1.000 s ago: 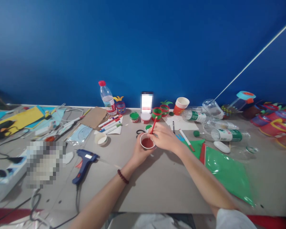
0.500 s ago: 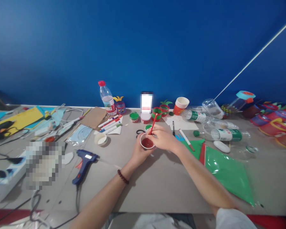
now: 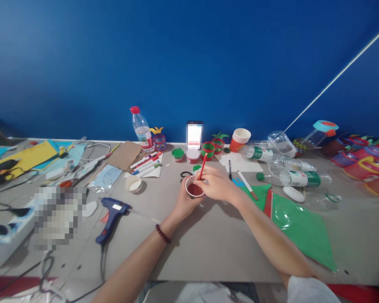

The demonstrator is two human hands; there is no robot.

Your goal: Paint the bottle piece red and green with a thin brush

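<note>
My left hand [image 3: 182, 203] is wrapped round a small paper cup [image 3: 188, 190], tilted a little towards me, whose inside looks red. In my right hand [image 3: 220, 186] a slim red stick [image 3: 203, 166], perhaps a brush or a pen, is pinched between the fingers. Its lower end goes down into the cup, and the tip is hidden. Just behind the cup lie black scissors handles [image 3: 185, 174] and a green-topped lid [image 3: 196, 168]. Further back stand a green paint jar [image 3: 178, 155] and a pale-topped jar [image 3: 193, 156].
A blue glue gun [image 3: 113, 216] lies to the left with its cord trailing. Markers [image 3: 147, 163] and a bottle [image 3: 142, 132] are behind it. At right are a green plastic packet [image 3: 300, 227], several plastic bottles [image 3: 300, 178] and stacked paper cups [image 3: 240, 140]. A phone [image 3: 194, 135] leans on the blue wall.
The red stick's upper end has shifted slightly down and to the left, along with a small movement of my right fingers. My left hand keeps the cup in about the same place.
</note>
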